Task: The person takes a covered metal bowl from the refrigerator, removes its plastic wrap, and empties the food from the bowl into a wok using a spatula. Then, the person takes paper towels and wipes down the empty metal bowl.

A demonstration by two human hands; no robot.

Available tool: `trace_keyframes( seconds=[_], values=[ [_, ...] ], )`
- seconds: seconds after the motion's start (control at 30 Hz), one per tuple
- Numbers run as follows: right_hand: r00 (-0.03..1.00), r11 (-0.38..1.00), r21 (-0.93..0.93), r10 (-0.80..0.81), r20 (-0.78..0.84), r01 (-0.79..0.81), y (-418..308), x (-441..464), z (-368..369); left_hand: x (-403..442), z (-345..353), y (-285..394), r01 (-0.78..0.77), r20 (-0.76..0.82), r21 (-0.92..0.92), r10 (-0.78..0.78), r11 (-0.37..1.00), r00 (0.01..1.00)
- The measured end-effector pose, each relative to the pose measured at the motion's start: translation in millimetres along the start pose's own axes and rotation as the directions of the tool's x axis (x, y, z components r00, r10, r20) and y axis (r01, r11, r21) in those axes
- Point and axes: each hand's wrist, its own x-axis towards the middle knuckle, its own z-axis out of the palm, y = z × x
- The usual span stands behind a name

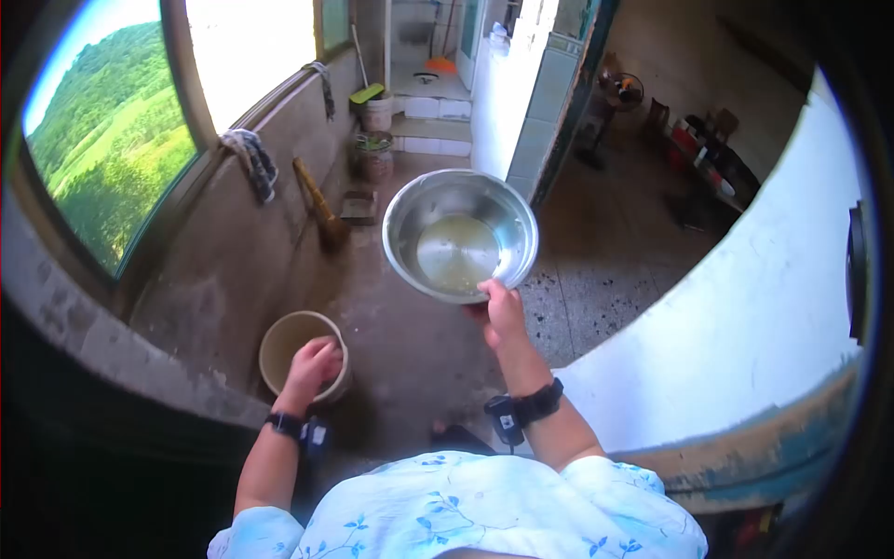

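My right hand (504,315) grips the near rim of a shiny metal basin (408,222), thumb over the edge and fingers beneath. A little cloudy, pale yellowish liquid lies in the basin's bottom. Below and to the left, a cream plastic bucket (277,342) stands on the floor. Over the bucket's right side is my left hand (319,363), its fingers curled closed. Whatever those fingers may hold is hidden from view, and I cannot tell whether they touch the bucket's rim.
Along the left wall under the windows are a hanging cloth (250,160), a broom (321,207), a dustpan (358,207) and buckets (375,114). Tiled steps (431,137) lead to a doorway ahead. On the right, a white wall (670,345) borders an opening into a dim room.
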Motion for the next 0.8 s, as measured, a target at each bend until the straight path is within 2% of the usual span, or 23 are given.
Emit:
trace_keyframes(
  seconds=[0.03,0.1,0.2,0.23,0.27,0.3,0.33,0.37,0.43,0.47,0.5,0.53,0.57,0.63,0.7,0.73,0.77,0.8],
  values=[
    [1.0,1.0,0.004,0.0,-0.013,0.0,2,18,6,21,34,23,-0.003,0.153,-0.051,0.011,0.999,0.988],
    [0.991,0.993,0.049,-0.102,-0.083,0.106,4,59,23,66,98,53,0.05,0.234,-0.075,-0.031,0.996,0.972],
    [0.996,0.995,0.052,-0.081,-0.039,0.083,22,148,29,141,152,65,0.044,0.332,-0.096,-0.01,0.994,0.943],
    [0.985,0.99,0.031,-0.135,-0.111,0.139,25,165,44,167,164,72,0.022,0.387,-0.085,0.013,0.996,0.922],
    [0.942,0.951,-0.045,-0.308,-0.136,0.305,49,205,47,196,172,80,0.072,0.388,-0.129,-0.017,0.989,0.921],
    [0.934,0.942,-0.07,-0.336,-0.126,0.329,63,232,51,219,175,78,0.14,0.381,-0.163,-0.069,0.977,0.922],
    [0.984,0.981,-0.085,-0.175,-0.037,0.172,53,239,61,245,177,84,0.186,0.455,-0.231,-0.064,0.955,0.888],
    [0.989,0.986,-0.08,-0.145,0.009,0.145,46,247,75,267,178,87,0.195,0.423,-0.275,-0.064,0.941,0.904],
    [0.969,0.957,-0.153,-0.238,0.068,0.246,57,285,94,309,178,94,0.115,0.31,-0.366,0.004,0.923,0.951],
    [0.963,0.961,-0.16,-0.195,0.188,0.226,57,303,99,330,172,94,0.028,0.26,-0.415,0.089,0.91,0.962],
    [0.942,0.965,-0.168,-0.146,0.304,0.203,49,316,105,344,166,104,0.071,0.214,-0.443,0.028,0.894,0.976],
    [0.915,0.935,-0.23,-0.174,0.363,0.269,34,324,112,360,160,117,0.07,0.232,-0.497,0.055,0.865,0.971],
    [0.919,0.936,-0.233,-0.17,0.356,0.263,21,335,115,375,151,130,0.072,0.245,-0.549,0.077,0.833,0.966],
    [0.826,0.931,-0.356,0.141,0.545,0.076,-2,366,105,409,127,154,0.085,0.098,-0.622,-0.03,0.779,0.995],
    [0.873,0.858,-0.47,0.056,0.484,0.206,-9,406,83,437,99,173,0.09,0.026,-0.641,-0.096,0.762,0.995],
    [0.881,0.901,-0.373,-0.021,0.473,0.221,-4,433,62,441,86,185,0.093,0.004,-0.615,-0.115,0.783,0.993],
    [0.948,0.876,-0.455,-0.008,0.318,0.16,-24,443,54,448,70,190,0.1,-0.017,-0.591,-0.137,0.801,0.99],
    [0.971,0.861,-0.485,-0.04,0.234,0.153,-36,457,38,460,43,186,0.086,-0.038,-0.565,-0.13,0.821,0.991]
  ],
)
